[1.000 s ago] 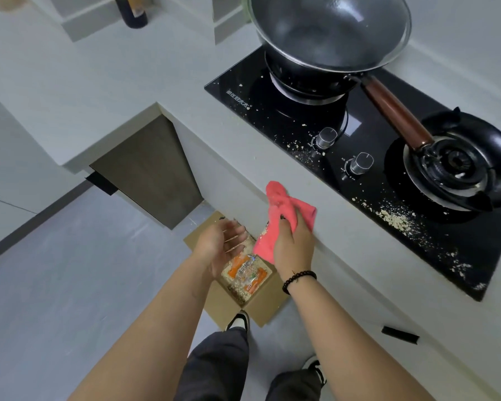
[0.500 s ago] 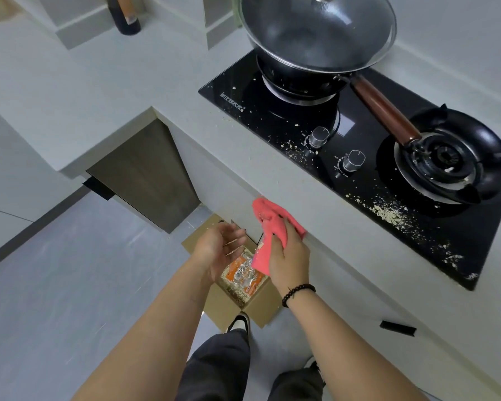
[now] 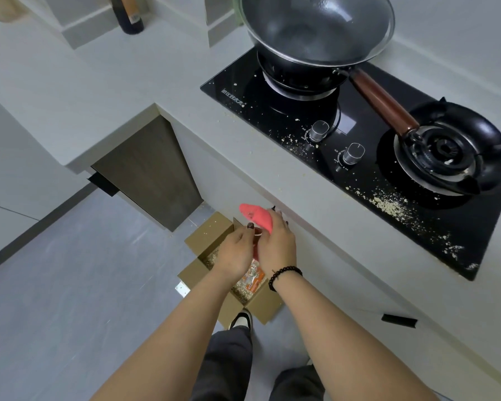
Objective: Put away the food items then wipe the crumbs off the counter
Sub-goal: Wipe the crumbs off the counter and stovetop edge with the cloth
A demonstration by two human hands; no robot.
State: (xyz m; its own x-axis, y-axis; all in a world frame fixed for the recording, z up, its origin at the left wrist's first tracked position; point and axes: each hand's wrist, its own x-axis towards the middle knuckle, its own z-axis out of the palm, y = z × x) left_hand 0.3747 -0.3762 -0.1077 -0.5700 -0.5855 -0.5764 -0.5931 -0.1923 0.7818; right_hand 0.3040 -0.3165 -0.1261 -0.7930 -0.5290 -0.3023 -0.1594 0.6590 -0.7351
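Cloth (image 3: 258, 218): coral-pink, soft, bunched into a rounded wad; held below the counter (image 3: 315, 215) edge, over the box (image 3: 206, 235), just off the cabinet front. Lower part hidden behind the hands.

R hand (image 3: 276, 246): fingers curled round the cloth, gripping it; black bead bracelet (image 3: 284, 274) at wrist.

L hand (image 3: 237, 250): touching the R hand at the cloth's near side; fingers curled in, thumb w/ dark nail up by the cloth. Cannot tell if actually pinching the cloth.

Box: brown cardboard, flaps open, on the floor (image 3: 70, 285) against the cabinet. Inside: food pkt (image 3: 252, 280), clear w/ orange print, pale grainy contents; loose grain-like bits at the box's far-left inner side too.

Crumbs (image 3: 388, 204): pale yellow, scattered on the black glass hob (image 3: 359, 198); thickest patch near-left of the R burner (image 3: 443, 151), thinner trail toward the near-right corner, a few around the two knobs (image 3: 318, 131) and on the counter by the hob's left edge.

Wok (image 3: 315, 27): dark, glass lid on, sits on the L burner; brown handle (image 3: 385, 104) pointing at the R burner.

Bottle (image 3: 128, 13): dark, far left on the counter.

Shoe (image 3: 242, 319), dark trousers: near, by the box's near corner.
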